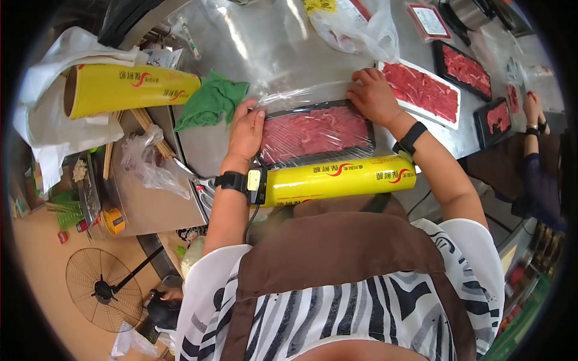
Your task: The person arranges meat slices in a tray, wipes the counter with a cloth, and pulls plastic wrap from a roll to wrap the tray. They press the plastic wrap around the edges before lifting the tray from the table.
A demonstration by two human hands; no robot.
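A black tray of sliced red meat [316,133] lies in front of me under clear plastic wrap [301,95], which is stretched over it and wrinkled along the far side. My left hand [245,133] is closed on the wrap at the tray's left end. At the far right corner, my right hand [374,96] has its fingers curled on the wrap. Between the tray and my apron lies a yellow roll of plastic wrap [337,180], close against the tray's near edge.
A white tray of meat [421,90] and black meat trays [462,69] stand to the right. A plastic bag [355,27] lies at the back. To the left are a green cloth [211,99], another yellow roll [129,89] and scissors [201,183]. Another person's hands [533,111] are at far right.
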